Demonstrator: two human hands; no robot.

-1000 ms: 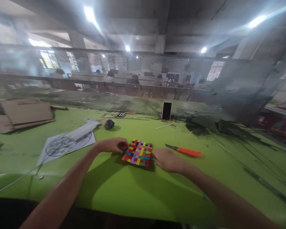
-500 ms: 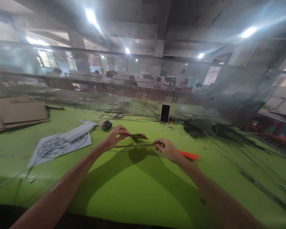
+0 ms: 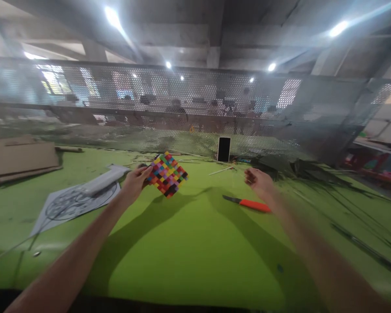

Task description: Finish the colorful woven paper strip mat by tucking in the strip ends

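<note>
A multicoloured woven mat (image 3: 167, 174) is held up above the green table (image 3: 189, 261), gripped at its corner by the left hand (image 3: 135, 182). The right hand (image 3: 259, 181) is raised, loosely open and empty, above an orange-handled knife (image 3: 247, 203).

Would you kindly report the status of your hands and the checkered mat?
Left hand grips checkered mat, held above table. Right hand open, empty. Knife lies near it; nothing blocking.
</note>
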